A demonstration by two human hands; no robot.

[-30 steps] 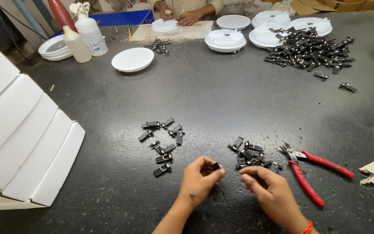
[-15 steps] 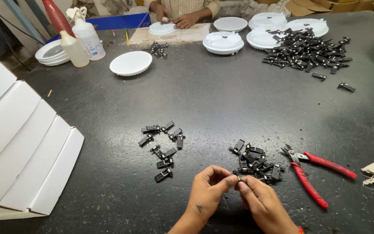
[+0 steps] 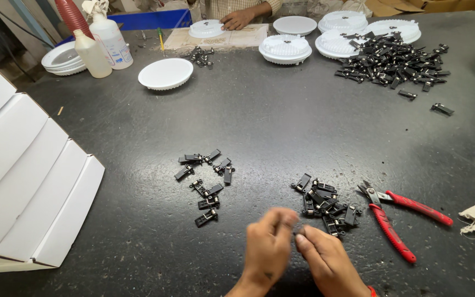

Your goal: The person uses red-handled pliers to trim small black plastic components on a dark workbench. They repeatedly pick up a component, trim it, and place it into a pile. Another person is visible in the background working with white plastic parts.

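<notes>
Clip pinched between left hand (image 3: 268,247) and right hand (image 3: 328,261), now drawn together at 6 o'clock, below clips (image 3: 325,203) on the surface (image 3: 281,132).

Only the person's two bare hands and short stretches of forearm show, rising from the bottom edge of the head view. The left hand (image 3: 268,247) is blurred; a small dark mark, perhaps a tattoo, sits on its back near the wrist, too smeared to read its shape. No ring or watch is visible on it, and the forearm below is unsleeved. The right hand (image 3: 328,261) is also bare, with short, plain fingernails. A thin red band circles the right wrist, cut off by the frame's bottom edge.
</notes>
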